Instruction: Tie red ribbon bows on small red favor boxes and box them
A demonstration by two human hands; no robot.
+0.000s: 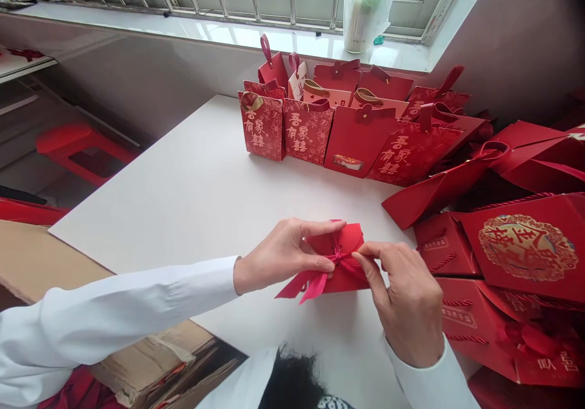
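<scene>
While the left hand (278,256) clenches a red gift bag (350,272), right hand (404,302) grasping its pink ribbon (315,285); white table (201,183)

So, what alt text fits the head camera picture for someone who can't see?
Left hand and right hand hold a red paper pouch tied with pink ribbon on a white table. Red gift bags with Chinese characters stand behind.

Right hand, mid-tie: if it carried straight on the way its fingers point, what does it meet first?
The pink satin ribbon knot on the red paper pouch; the right hand's fingertips look already at it, though depth is unclear.
</scene>
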